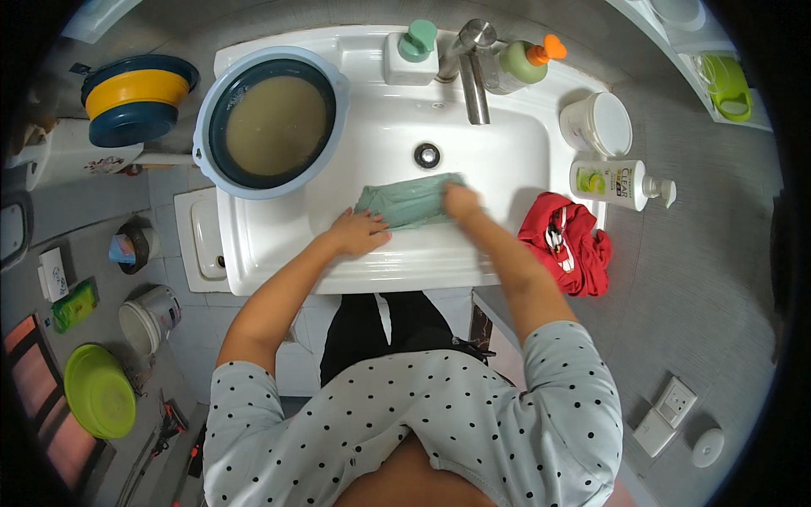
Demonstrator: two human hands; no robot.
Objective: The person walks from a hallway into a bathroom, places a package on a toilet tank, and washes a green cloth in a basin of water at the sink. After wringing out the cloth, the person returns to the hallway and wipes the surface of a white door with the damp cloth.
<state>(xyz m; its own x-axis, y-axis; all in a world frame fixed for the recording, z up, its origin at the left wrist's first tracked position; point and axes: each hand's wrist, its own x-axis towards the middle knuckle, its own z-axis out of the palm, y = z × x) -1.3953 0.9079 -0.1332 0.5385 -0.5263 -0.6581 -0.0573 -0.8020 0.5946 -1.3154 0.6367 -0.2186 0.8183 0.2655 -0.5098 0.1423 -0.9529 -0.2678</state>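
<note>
A wet-looking grey-green cloth [407, 203] lies spread in the front part of the white sink [498, 156]. My left hand [359, 231] rests on its near left end, palm down with the fingers stretched out. At the cloth's right end is my right hand [461, 202], touching the fabric. Motion blurs that hand, and its fingers cannot be made out. Just behind the cloth sits the round drain [427, 155]. A red bundled garment [564, 245] with a white patch lies on the sink's right rim, beside my right forearm.
A blue-rimmed basin [340, 97] of cloudy water stands at the sink's left. Behind are a metal faucet [475, 89], a green-topped dispenser [416, 55] and an orange-pump bottle [524, 66]. A white tub [597, 124] and white pump bottle [610, 183] are at the right.
</note>
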